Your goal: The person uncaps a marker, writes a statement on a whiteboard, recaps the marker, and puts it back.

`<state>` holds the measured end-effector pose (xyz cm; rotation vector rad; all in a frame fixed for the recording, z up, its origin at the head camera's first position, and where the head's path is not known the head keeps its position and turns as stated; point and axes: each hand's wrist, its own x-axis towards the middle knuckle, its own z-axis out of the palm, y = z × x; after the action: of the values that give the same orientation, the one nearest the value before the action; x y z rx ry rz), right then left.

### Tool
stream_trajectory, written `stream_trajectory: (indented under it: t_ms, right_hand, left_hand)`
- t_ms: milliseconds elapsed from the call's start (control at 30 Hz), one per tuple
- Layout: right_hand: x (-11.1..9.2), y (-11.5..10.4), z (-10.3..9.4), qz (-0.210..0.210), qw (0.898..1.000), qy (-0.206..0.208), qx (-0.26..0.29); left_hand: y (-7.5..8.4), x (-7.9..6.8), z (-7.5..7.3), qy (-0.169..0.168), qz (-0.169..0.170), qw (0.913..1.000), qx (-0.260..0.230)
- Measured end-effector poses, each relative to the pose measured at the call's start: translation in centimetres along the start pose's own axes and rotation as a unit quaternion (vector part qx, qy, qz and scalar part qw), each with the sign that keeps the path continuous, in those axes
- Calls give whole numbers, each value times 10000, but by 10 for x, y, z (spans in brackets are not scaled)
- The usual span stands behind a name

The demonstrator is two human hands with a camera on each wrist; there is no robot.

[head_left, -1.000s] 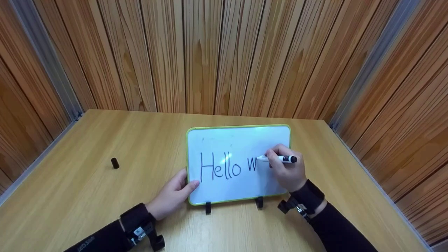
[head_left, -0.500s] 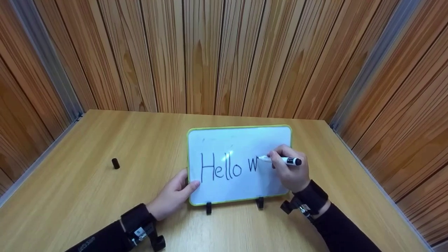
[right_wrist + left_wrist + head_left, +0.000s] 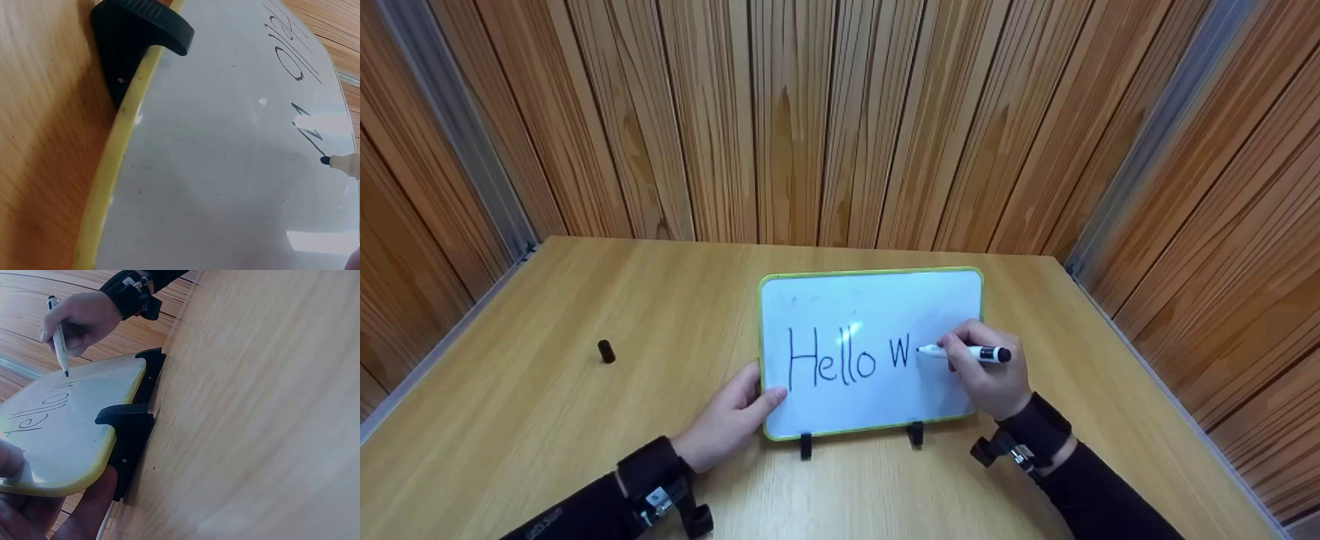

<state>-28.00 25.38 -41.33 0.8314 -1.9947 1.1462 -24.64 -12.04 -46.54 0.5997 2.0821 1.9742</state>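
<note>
A small whiteboard (image 3: 855,409) with a yellow-green frame leans on a black stand (image 3: 132,444). Black handwriting on it reads "Hello W". My left hand (image 3: 731,416) grips the board's left edge, thumb on the front face and fingers behind it. In my right hand (image 3: 990,371) a white marker (image 3: 979,353) with a black end is pinched like a pen. Its dark tip (image 3: 325,160) is right at the board, just right of the "W". The right wrist view shows only the marker's front part and a bit of a finger.
A black marker cap (image 3: 607,351) lies on the wooden table (image 3: 682,300), left of the board. Wood-panelled walls (image 3: 825,120) rise behind the table and at both sides. The stand's two front hooks hold the board's lower edge.
My right hand has moved slightly right and down with the marker, whose tip has gone from the top of the "W" to beside it. The left hand keeps its grip on the board.
</note>
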Motion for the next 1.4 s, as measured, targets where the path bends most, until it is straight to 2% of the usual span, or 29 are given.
stream_trajectory:
  t_ms: [467, 1000, 1400]
  right_hand:
    - [0, 1, 2, -57, 9999, -15, 91]
    - [0, 4, 1, -31, 9998, 197, 24]
    - [1, 2, 0, 51, 9999, 128, -71]
  left_hand:
    - [1, -1, -1, 72, -120, 9999, 78]
    - [-2, 1, 1, -19, 63, 10000, -14]
    - [1, 0, 1, 40, -76, 10000, 15]
